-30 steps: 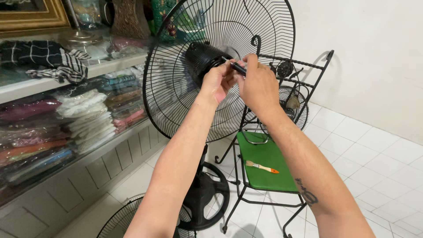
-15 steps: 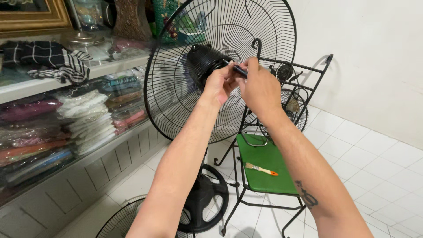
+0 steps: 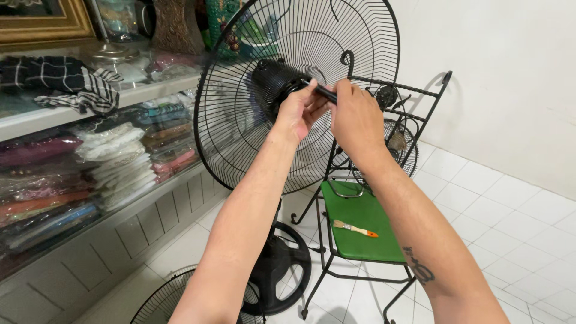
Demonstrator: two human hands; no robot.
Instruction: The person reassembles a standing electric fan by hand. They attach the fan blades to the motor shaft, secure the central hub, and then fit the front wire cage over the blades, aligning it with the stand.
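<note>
left hand [image 3: 295,111] and right hand [image 3: 355,115] both closed on a thin black rod [image 3: 324,92] projecting from the black motor housing [image 3: 275,84] at the centre of the fan's wire guard [image 3: 240,132]. below right, a small paintbrush [image 3: 355,228] lies on a green chair seat [image 3: 360,210].

The fan guard [image 3: 240,138] is taken as the landmark. The motor housing [image 3: 273,84] is set at its centre, and the shaft [image 3: 326,93] is seen projecting from that housing toward the camera. The left hand [image 3: 294,114] and the right hand [image 3: 358,117] are placed in front of the guard, on the shaft. The chair [image 3: 360,228] is found right of and below the guard, with the brush [image 3: 355,228] laid on its seat. The shelves [image 3: 90,120] are ranged left of the guard. The round base [image 3: 279,270] is set on the floor beneath it.
</note>
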